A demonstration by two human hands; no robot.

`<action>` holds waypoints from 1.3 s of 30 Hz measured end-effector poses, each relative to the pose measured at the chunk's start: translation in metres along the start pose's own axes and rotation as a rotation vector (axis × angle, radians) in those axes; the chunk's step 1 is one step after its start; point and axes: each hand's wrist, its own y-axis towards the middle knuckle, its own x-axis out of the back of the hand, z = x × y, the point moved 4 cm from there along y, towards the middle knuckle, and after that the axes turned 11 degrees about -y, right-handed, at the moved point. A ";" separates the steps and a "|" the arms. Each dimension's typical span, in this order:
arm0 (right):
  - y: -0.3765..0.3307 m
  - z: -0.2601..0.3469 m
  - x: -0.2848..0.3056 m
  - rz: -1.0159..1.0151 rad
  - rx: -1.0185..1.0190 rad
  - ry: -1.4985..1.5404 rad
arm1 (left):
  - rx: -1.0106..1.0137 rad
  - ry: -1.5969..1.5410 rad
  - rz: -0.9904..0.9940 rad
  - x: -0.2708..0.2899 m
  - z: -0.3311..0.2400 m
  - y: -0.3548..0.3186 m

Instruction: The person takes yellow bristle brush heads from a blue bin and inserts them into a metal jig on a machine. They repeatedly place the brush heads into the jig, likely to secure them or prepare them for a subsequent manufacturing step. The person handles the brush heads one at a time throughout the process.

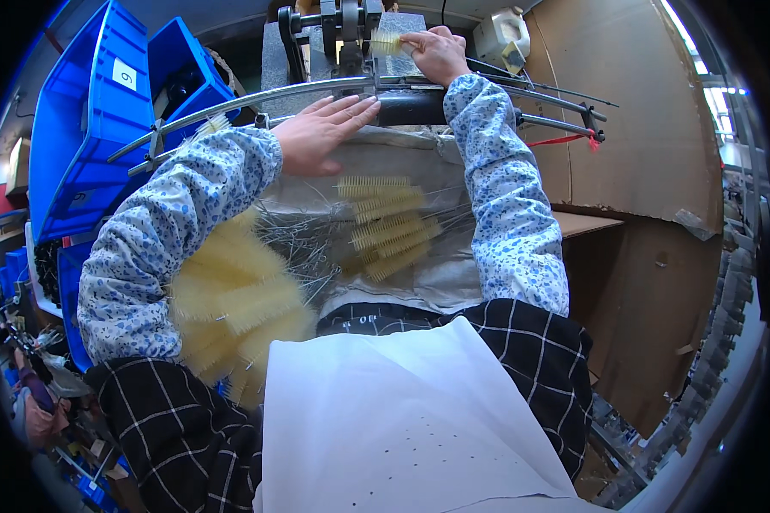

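At the far side my right hand (439, 53) is closed, its fingers pinching one end of a small pale-yellow bristle brush (386, 43). The brush's other end meets the dark metal machine (348, 51). My left hand (329, 132) is open and flat, its fingers stretched toward the black cylindrical bar (409, 109) and holding nothing. Below it, several yellow twisted-wire brushes (393, 235) lie in a row on a grey-beige cloth (436, 282). A big heap of yellow brushes (244, 299) rests by my left forearm, with thin wire stems (304, 248) pointing toward the middle.
Curved metal rails (231, 104) run across in front of the machine. Blue plastic bins (90, 128) stand at the left. Large cardboard sheets (633, 111) wall off the right. A whitish plastic jug (500, 36) sits behind my right hand. A red string (565, 139) hangs on the right rail end.
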 end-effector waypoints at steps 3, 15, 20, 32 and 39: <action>-0.004 -0.002 -0.003 -0.082 0.021 -0.151 | 0.029 -0.023 0.080 0.003 0.001 0.000; -0.053 -0.044 0.023 -0.126 -0.342 -0.121 | 0.371 -0.468 0.685 0.107 -0.050 -0.130; -0.053 -0.043 0.011 -0.172 -0.316 0.075 | 0.391 -0.439 0.437 0.099 -0.077 -0.164; -0.038 0.004 0.014 -0.122 -0.283 0.110 | 0.234 -0.654 -0.131 0.121 -0.072 -0.207; -0.021 0.063 0.021 -0.099 -0.289 0.105 | 0.295 -0.744 -0.470 0.144 -0.064 -0.227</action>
